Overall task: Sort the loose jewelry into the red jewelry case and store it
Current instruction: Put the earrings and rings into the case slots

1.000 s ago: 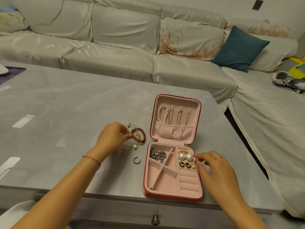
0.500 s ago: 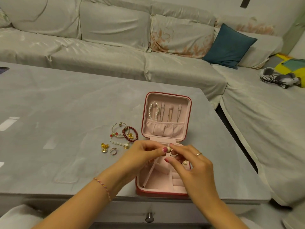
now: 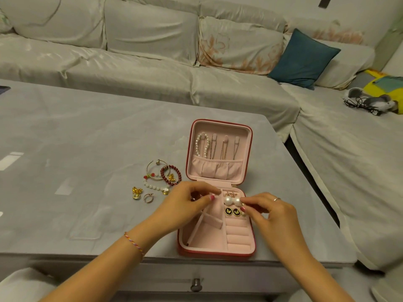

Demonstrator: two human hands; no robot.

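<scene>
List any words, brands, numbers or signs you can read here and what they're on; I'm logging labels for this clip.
None can be read.
The red jewelry case shows no brand or lettering.
The black round studs bear a gold butterfly motif, not text.
The yellow item on the sofa is too blurred to tell if it carries print.

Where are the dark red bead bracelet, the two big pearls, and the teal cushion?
Dark red bead bracelet (image 3: 179, 173), head view, right-side beads.
Two big pearls (image 3: 228, 200), head view, left pearl's middle.
Teal cushion (image 3: 304, 56), head view, cushion's centre.

Glossy pearl earrings (image 3: 232, 200), matt pink-lined case (image 3: 237, 240)
</scene>
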